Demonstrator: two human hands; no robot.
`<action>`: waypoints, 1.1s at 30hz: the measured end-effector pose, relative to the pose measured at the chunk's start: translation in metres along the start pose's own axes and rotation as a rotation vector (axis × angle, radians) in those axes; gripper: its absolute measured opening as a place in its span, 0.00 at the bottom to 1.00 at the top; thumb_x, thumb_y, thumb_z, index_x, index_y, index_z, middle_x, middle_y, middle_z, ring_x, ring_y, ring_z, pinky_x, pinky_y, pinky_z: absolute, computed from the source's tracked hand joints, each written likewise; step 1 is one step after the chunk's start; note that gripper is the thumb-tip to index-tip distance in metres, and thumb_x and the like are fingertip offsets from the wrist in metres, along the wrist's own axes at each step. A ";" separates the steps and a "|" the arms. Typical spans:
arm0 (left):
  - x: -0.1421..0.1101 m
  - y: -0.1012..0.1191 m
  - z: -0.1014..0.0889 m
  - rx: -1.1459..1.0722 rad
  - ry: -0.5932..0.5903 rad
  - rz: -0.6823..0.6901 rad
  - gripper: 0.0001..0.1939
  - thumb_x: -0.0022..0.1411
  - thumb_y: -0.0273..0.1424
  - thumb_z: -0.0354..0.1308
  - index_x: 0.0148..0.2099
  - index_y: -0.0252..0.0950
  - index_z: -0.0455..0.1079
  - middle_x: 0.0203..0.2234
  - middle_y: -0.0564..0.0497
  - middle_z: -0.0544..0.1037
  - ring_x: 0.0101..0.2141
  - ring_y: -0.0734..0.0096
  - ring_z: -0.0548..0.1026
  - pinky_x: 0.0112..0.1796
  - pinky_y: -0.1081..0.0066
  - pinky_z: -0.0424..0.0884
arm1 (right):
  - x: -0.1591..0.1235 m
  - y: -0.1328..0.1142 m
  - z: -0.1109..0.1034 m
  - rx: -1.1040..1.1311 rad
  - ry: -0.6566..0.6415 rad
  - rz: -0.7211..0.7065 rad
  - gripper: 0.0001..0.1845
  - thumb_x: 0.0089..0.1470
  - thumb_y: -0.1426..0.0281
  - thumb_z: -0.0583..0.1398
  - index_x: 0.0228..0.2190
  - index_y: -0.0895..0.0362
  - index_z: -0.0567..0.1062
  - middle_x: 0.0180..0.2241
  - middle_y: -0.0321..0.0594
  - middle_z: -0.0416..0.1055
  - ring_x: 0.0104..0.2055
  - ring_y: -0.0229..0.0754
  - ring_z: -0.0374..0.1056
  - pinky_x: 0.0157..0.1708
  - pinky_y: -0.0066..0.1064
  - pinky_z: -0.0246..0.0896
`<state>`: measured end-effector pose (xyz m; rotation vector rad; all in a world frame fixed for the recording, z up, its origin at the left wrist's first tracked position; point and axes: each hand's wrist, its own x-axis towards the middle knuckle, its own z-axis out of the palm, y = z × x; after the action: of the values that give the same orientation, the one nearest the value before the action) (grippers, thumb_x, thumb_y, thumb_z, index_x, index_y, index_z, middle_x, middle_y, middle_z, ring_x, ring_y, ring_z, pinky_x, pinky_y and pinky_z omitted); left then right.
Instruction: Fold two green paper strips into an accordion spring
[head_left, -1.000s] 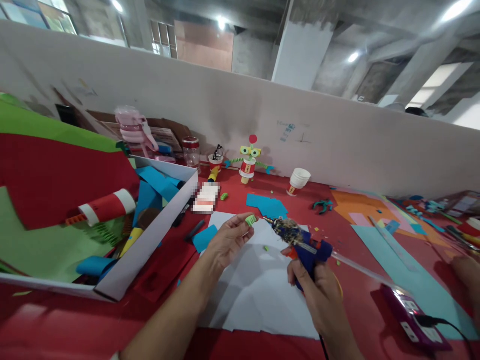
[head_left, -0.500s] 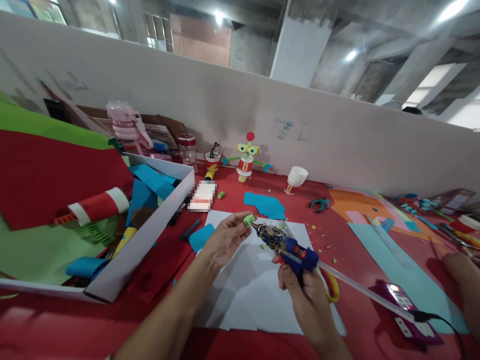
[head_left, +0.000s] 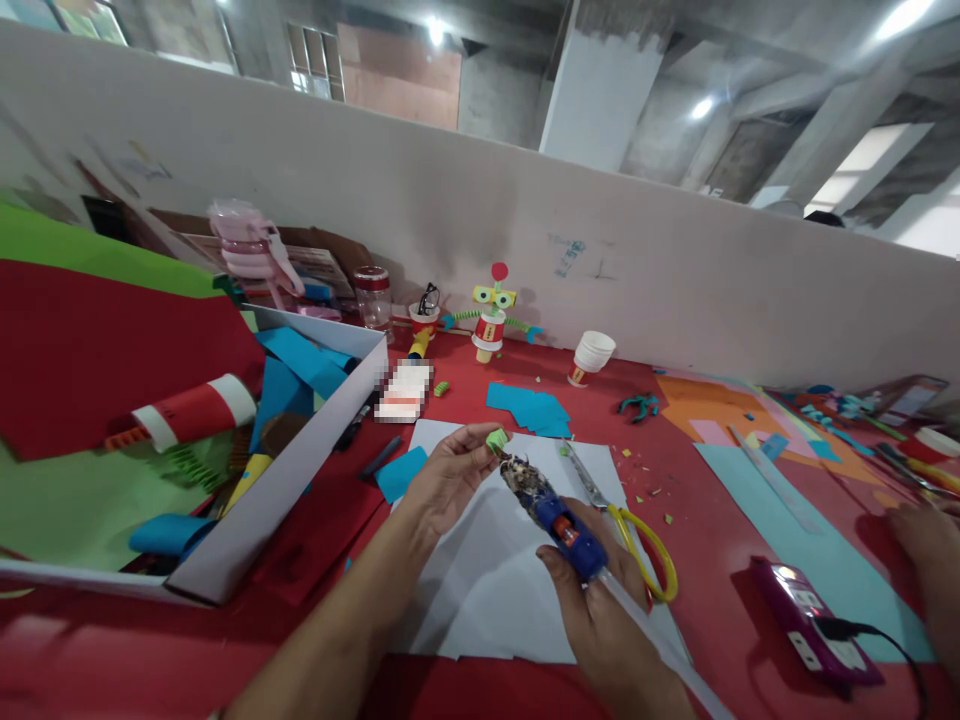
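Between thumb and fingers, my left hand [head_left: 455,472] pinches a small folded green paper strip [head_left: 496,440]. My right hand [head_left: 611,600] is wrapped round a blue hot glue gun [head_left: 566,535], its grip hidden by the hand. Dried glue and debris coat the gun's front, and the nozzle is at the green strip; whether it touches cannot be made out. A clear glue stick [head_left: 660,645] juts from the gun's back. White paper [head_left: 465,600] lies under both hands. Yellow-handled scissors [head_left: 667,570] rest beside my right hand.
A white box [head_left: 285,500] of coloured paper and a cup stands left. A paper-cup robot figure [head_left: 490,332] and stacked cups [head_left: 591,358] stand by the wall. Blue paper [head_left: 529,408] lies ahead. At right are a purple power strip [head_left: 814,630] and another person's hand [head_left: 919,540].
My right hand has brought the glue gun left to the green strip and turned it, so its back now points toward me. The scissors have come into view. My left hand keeps its pinch.
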<state>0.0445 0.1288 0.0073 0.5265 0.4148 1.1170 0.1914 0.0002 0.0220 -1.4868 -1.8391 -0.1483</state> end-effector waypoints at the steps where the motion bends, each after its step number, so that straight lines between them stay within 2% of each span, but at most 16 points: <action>1: 0.000 0.000 0.000 0.005 -0.005 0.003 0.16 0.36 0.25 0.72 0.33 0.34 0.77 0.28 0.51 0.80 0.27 0.77 0.74 0.31 0.77 0.67 | 0.001 -0.002 0.000 -0.003 0.013 -0.022 0.19 0.60 0.65 0.52 0.52 0.55 0.63 0.43 0.46 0.73 0.43 0.48 0.72 0.39 0.38 0.69; 7: 0.000 0.000 -0.001 0.037 -0.033 0.024 0.14 0.40 0.24 0.70 0.33 0.34 0.77 0.24 0.52 0.78 0.24 0.76 0.72 0.30 0.75 0.66 | 0.006 -0.004 0.000 -0.101 0.078 -0.137 0.21 0.57 0.69 0.55 0.52 0.57 0.62 0.40 0.48 0.74 0.40 0.49 0.73 0.37 0.38 0.70; 12: -0.001 0.001 0.001 0.040 -0.007 0.008 0.13 0.40 0.23 0.70 0.33 0.33 0.76 0.23 0.51 0.78 0.27 0.75 0.74 0.31 0.76 0.66 | 0.004 0.007 0.002 -0.075 0.044 -0.228 0.24 0.56 0.72 0.55 0.55 0.58 0.60 0.41 0.48 0.75 0.40 0.48 0.73 0.35 0.37 0.71; 16: -0.004 0.002 0.004 0.044 0.006 0.000 0.16 0.39 0.20 0.69 0.35 0.33 0.76 0.26 0.51 0.78 0.30 0.73 0.75 0.33 0.75 0.67 | 0.002 0.010 0.001 -0.081 -0.005 -0.209 0.25 0.56 0.71 0.55 0.55 0.57 0.59 0.42 0.47 0.75 0.40 0.48 0.73 0.36 0.37 0.72; 24: -0.006 0.004 0.005 0.043 0.000 0.028 0.16 0.38 0.21 0.69 0.34 0.34 0.76 0.24 0.53 0.78 0.25 0.76 0.73 0.29 0.75 0.66 | 0.000 0.011 -0.005 -0.127 -0.033 -0.234 0.25 0.57 0.71 0.55 0.56 0.59 0.58 0.43 0.49 0.74 0.43 0.49 0.72 0.39 0.39 0.71; 33: -0.005 0.002 0.004 0.056 0.020 0.039 0.14 0.40 0.22 0.68 0.33 0.36 0.76 0.25 0.53 0.78 0.29 0.73 0.75 0.34 0.74 0.69 | 0.005 0.007 -0.005 -0.077 -0.069 -0.219 0.26 0.57 0.71 0.54 0.56 0.57 0.57 0.44 0.48 0.73 0.45 0.49 0.72 0.41 0.39 0.70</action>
<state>0.0433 0.1242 0.0119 0.5754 0.4564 1.1520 0.1994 0.0036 0.0258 -1.3533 -2.0705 -0.2795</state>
